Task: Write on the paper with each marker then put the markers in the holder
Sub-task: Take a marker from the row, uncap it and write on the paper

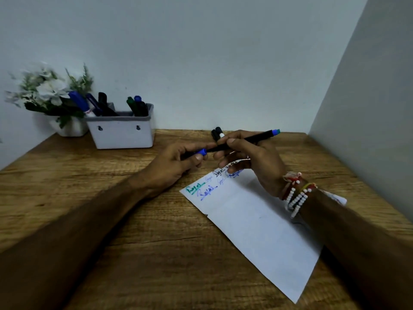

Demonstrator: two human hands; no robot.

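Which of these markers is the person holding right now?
The slim black marker with blue ends, gripped by the left hand and right hand above the paper. The others stand in the white holder or lie on the table.

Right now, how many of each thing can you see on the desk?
Holder markers: 6
Desk markers: 2
Held marker: 1
Holder: 1
Paper: 1
Flowerpot: 1
Total: 12

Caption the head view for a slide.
Left hand and right hand grip a black marker over the written-on paper; the white holder of markers stands behind.
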